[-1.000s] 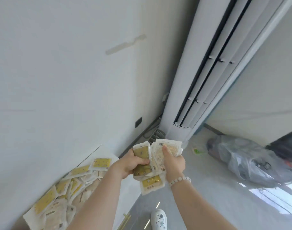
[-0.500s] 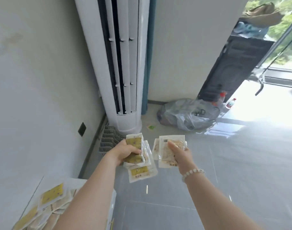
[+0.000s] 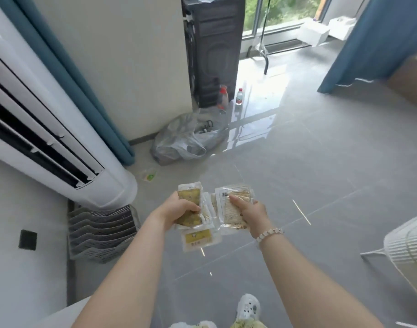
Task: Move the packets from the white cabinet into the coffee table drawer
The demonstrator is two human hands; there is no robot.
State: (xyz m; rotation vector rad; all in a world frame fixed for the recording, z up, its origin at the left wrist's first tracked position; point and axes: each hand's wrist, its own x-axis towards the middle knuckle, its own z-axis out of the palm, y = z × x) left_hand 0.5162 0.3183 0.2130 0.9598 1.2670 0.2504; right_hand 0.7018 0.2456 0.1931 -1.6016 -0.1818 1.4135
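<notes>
**A:** Where are the packets?

**B:** In both hands, held out over the grey floor, a little below the middle of the frame. The left hand curls fingers and thumb round a fanned bundle of yellow packets. One yellow-labelled packet sticks out at the bottom of that bundle.

**A:** And the other hand?

**B:** The right hand pinches a bundle of pale packets, thumb laid across the printed face, fingers hidden behind. A bead bracelet sits on that wrist. The two bundles are just beside each other; whether they touch I cannot tell.

**A:** What's around them?

**B:** A white tower air conditioner slants through the left of the frame, with a stack of grey crates at its foot. A crumpled plastic bag lies on the floor above centre, by the wall. Two bottles stand just past it, beside a tall black unit. A blue curtain hangs at the upper right, and a white shoe shows at the bottom edge.
</notes>
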